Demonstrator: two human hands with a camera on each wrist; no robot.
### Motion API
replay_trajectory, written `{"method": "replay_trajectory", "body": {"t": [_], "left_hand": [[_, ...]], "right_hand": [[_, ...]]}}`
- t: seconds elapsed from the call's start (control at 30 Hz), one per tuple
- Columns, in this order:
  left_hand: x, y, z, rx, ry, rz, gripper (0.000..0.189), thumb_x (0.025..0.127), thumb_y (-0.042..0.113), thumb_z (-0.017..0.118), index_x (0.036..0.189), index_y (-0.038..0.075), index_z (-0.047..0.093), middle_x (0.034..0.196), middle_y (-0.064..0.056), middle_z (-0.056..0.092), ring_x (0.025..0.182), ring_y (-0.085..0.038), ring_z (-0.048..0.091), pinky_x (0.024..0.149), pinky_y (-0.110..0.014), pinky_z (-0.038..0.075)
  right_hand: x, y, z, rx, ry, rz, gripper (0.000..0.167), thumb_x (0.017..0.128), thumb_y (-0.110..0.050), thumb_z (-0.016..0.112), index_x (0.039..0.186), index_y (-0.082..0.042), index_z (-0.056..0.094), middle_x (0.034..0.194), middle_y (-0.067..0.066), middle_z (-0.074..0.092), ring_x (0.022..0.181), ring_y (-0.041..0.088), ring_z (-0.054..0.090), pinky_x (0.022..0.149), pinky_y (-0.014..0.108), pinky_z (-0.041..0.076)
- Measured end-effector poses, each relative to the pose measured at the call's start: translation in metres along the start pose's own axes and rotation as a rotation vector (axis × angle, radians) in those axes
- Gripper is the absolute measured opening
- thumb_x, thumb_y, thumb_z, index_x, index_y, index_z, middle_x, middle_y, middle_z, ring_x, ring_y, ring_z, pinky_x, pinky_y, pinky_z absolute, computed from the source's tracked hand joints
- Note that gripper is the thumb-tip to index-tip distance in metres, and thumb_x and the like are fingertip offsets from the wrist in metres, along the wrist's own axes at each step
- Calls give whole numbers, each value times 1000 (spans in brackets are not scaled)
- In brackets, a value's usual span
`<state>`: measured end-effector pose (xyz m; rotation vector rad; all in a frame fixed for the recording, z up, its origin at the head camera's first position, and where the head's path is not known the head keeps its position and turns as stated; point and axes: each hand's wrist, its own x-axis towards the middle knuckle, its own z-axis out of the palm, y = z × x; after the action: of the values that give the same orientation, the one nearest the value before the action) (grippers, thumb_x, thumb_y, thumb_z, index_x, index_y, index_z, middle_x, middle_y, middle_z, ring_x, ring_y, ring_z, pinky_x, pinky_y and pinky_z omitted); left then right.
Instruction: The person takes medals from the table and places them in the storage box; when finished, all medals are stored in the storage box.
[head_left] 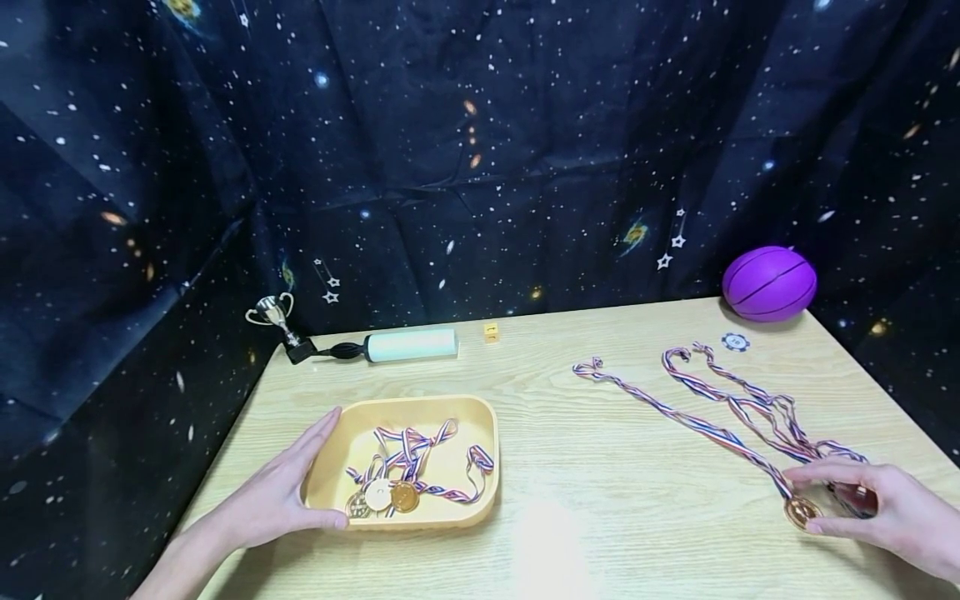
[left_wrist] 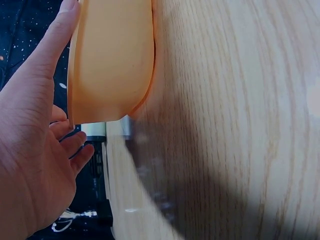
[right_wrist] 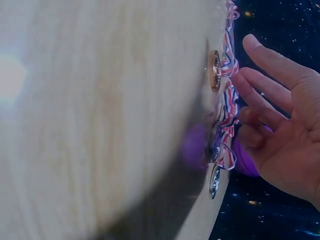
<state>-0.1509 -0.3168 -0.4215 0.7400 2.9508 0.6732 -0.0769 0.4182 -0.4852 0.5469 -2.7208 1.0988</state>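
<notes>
Gold medal (head_left: 799, 513), markings illegible, beside loosely spread right grip (head_left: 881, 507); left grip (head_left: 279, 492) clasped on yellow tray (head_left: 450, 523)

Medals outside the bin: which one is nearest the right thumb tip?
The gold medal, leftmost of them in the head view; the others lie farther right, partly hidden by the right hand.

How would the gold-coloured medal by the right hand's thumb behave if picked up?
The gold-coloured medal looks shiny and hard, so it would probably stay rigid. Its striped ribbon lies twisted and curled, so it seems floppy and would likely trail loosely.
</notes>
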Motion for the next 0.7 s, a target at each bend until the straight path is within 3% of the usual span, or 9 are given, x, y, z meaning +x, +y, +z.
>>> {"method": "replay_trajectory", "body": {"t": [0.07,0.2,0.27,0.47,0.7], "left_hand": [[0,0,0,2,1,-2,141,71,65,92,173,16,9,176,-16,19,155,-45,29,111,-2,5],[-1,-1,0,-1,6,-1,141,70,65,92,173,16,8,176,-16,19,155,-45,29,112,-2,5],[-1,-2,1,-5,7,0,141,70,65,92,173,17,8,176,-15,18,155,-45,28,112,-2,5],[-1,-3,1,-8,7,-3,141,70,64,92,173,19,7,176,-14,18,156,-45,28,112,-3,6],[-2,-2,1,2,10,-2,141,70,64,93,173,20,7,176,-14,18,155,-45,28,112,-6,6]], "right_hand": [[-1,1,1,-40,4,18,51,70,-2,95,116,-20,81,112,-21,74,113,-23,43,83,-1,29],[-4,3,4,-96,33,21,50,66,-7,98,110,-24,82,111,-25,71,114,-25,39,88,-3,25],[-6,5,7,-110,46,-20,52,63,-7,99,109,-24,82,109,-23,71,111,-21,43,88,-3,26],[-8,10,13,-228,104,-146,59,51,-14,103,105,-26,83,105,-24,66,101,-14,48,83,-1,30],[-12,11,16,-268,112,-108,52,51,-14,103,98,-26,82,104,-28,62,82,-5,44,63,12,28]]}}
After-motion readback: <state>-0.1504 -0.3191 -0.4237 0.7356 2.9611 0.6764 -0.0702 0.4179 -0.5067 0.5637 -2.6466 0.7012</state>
